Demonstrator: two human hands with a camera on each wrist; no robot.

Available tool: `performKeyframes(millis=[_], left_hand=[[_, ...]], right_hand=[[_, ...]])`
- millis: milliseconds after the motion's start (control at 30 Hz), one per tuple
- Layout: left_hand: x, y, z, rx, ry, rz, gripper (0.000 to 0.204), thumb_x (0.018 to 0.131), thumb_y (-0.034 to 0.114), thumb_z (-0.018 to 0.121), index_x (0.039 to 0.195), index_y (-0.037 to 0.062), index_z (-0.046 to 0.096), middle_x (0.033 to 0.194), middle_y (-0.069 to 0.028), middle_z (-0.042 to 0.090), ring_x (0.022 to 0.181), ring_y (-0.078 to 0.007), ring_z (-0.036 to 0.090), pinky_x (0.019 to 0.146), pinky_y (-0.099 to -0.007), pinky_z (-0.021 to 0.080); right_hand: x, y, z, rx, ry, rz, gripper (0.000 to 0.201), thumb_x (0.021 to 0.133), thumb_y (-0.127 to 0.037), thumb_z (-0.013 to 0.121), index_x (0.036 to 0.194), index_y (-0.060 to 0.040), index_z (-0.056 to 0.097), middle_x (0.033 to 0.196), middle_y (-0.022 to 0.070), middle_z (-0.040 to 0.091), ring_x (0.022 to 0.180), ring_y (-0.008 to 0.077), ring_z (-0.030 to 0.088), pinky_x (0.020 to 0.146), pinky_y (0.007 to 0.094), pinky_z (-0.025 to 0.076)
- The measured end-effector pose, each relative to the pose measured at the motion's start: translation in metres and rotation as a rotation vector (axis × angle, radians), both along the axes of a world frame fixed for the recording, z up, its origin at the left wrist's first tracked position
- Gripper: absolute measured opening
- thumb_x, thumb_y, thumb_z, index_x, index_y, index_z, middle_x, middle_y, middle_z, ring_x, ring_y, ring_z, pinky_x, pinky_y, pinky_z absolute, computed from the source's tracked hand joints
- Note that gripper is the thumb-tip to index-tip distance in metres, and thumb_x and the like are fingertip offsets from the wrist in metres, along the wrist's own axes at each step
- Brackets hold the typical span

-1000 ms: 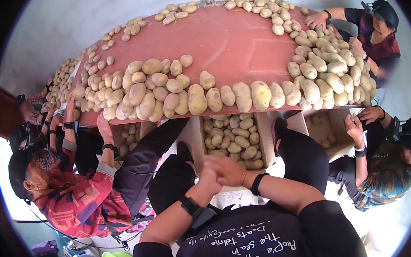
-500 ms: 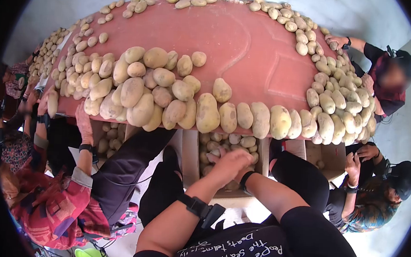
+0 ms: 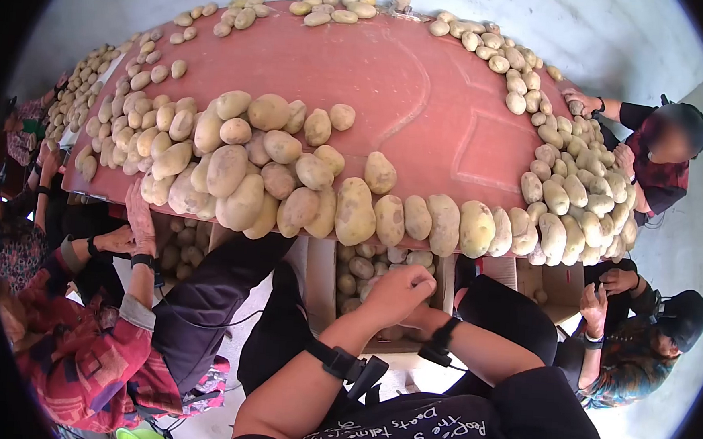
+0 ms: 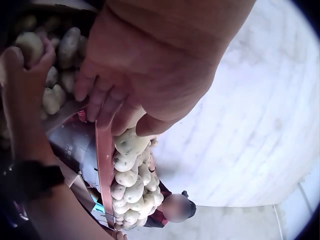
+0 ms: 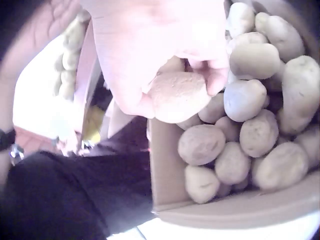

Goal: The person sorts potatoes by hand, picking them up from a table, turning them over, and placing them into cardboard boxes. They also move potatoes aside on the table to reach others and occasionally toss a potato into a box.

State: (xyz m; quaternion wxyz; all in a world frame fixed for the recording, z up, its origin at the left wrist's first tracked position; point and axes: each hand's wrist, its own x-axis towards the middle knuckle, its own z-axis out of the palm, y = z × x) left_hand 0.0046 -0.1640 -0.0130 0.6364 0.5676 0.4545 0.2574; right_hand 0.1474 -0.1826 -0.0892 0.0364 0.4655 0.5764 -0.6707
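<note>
In the head view my left hand (image 3: pixel 399 293) hovers over the cardboard box (image 3: pixel 318 278) of potatoes, partly covering my right hand (image 3: pixel 419 319). The left wrist view shows that left hand (image 4: pixel 145 75) holding nothing, its fingers loosely extended near the table edge. My right hand (image 5: pixel 165 45) grips a single pale potato (image 5: pixel 180 97) between thumb and fingers, above the box's side wall. Below and beside it, several loose potatoes (image 5: pixel 259 132) fill the box.
A red table (image 3: pixel 360 75) carries heaps of potatoes (image 3: pixel 226 167) and a row along its front edge. A person in a red patterned jacket (image 3: pixel 97 357) sits at left; others sit at right (image 3: pixel 629 357) and far right (image 3: pixel 670 150). More boxes (image 3: pixel 556 288) stand under the table edge.
My hands were together near the box's front, then reached down into it. Now the left hand has risen and the right holds a potato. The head view has shifted.
</note>
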Motion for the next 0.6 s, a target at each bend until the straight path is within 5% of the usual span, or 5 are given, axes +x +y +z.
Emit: performKeyframes(millis=[133, 200, 333, 433, 600], left_hand=[[-0.01, 0.001, 0.0, 0.122, 0.191, 0.0, 0.029, 0.094, 0.025, 0.057, 0.106, 0.0, 0.065, 0.104, -0.0111, 0.066, 0.097, -0.0172, 0.062, 0.083, -0.0312, 0.049], [-0.01, 0.0, 0.002, -0.003, -0.008, -0.059, 0.038, 0.099, 0.032, 0.049, 0.115, -0.0002, 0.061, 0.112, -0.0117, 0.065, 0.101, -0.0195, 0.062, 0.087, -0.032, 0.048], [-0.01, 0.002, 0.02, -0.404, -0.602, -0.001, 0.051, 0.102, 0.042, 0.036, 0.123, 0.0007, 0.056, 0.12, -0.0126, 0.061, 0.113, -0.0238, 0.058, 0.097, -0.0354, 0.045], [-0.011, 0.007, 0.019, -0.408, -0.945, 0.043, 0.06, 0.105, 0.049, 0.024, 0.133, 0.0027, 0.049, 0.127, -0.0106, 0.058, 0.119, -0.022, 0.054, 0.103, -0.0358, 0.041], [-0.006, 0.01, 0.006, -0.47, -0.619, 0.148, 0.056, 0.102, 0.049, 0.03, 0.129, 0.0063, 0.054, 0.127, -0.0077, 0.059, 0.116, -0.0191, 0.055, 0.1, -0.0368, 0.041]], right_hand=[[0.042, -0.008, -0.008, -0.258, 0.49, -0.201, 0.074, 0.087, -0.033, 0.065, 0.147, -0.0068, 0.03, 0.132, 0.0126, 0.049, 0.11, 0.0219, 0.057, 0.092, 0.0368, 0.048], [0.051, -0.008, 0.026, -0.537, 0.766, -0.311, 0.082, 0.086, -0.036, 0.067, 0.151, -0.0095, 0.025, 0.132, 0.0129, 0.049, 0.109, 0.0222, 0.057, 0.092, 0.0368, 0.048], [0.042, 0.006, 0.086, -0.471, 0.939, -0.337, 0.08, 0.083, -0.049, 0.067, 0.144, -0.0108, 0.031, 0.121, 0.0111, 0.052, 0.087, 0.0235, 0.061, 0.072, 0.0329, 0.049], [0.027, 0.04, 0.133, -0.23, 0.958, -0.262, 0.072, 0.084, -0.054, 0.065, 0.135, -0.011, 0.038, 0.114, 0.0122, 0.055, 0.079, 0.0213, 0.06, 0.065, 0.0301, 0.047], [-0.011, 0.14, 0.179, -0.051, 0.751, -0.338, 0.066, 0.087, -0.041, 0.066, 0.138, -0.0113, 0.036, 0.118, 0.0117, 0.053, 0.087, 0.02, 0.061, 0.065, 0.0312, 0.053]])
